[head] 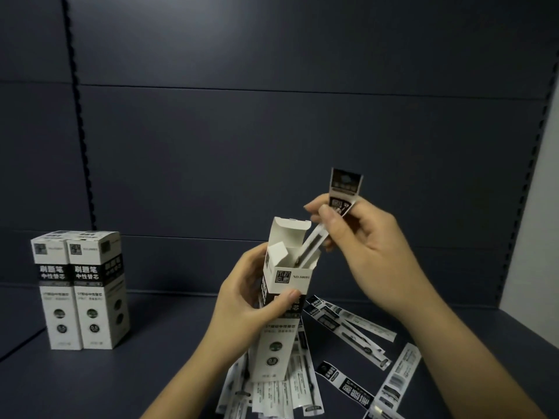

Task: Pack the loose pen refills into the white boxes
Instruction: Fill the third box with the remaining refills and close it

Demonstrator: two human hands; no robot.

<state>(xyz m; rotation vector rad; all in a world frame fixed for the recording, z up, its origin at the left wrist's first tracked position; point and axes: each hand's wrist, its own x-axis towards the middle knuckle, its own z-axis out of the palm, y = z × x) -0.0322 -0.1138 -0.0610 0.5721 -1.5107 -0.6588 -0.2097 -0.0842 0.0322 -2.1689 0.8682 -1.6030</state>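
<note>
My left hand grips a tall white box upright, its top flaps open. My right hand pinches packaged pen refills; their lower ends reach into the box's open mouth while the black-and-white header cards stick up above my fingers. Several loose packaged refills lie scattered on the dark shelf surface below and to the right of the box, some hidden under it and my arms.
Two closed white boxes stand upright side by side at the left of the dark shelf. A dark back panel rises behind. A pale wall borders the right side.
</note>
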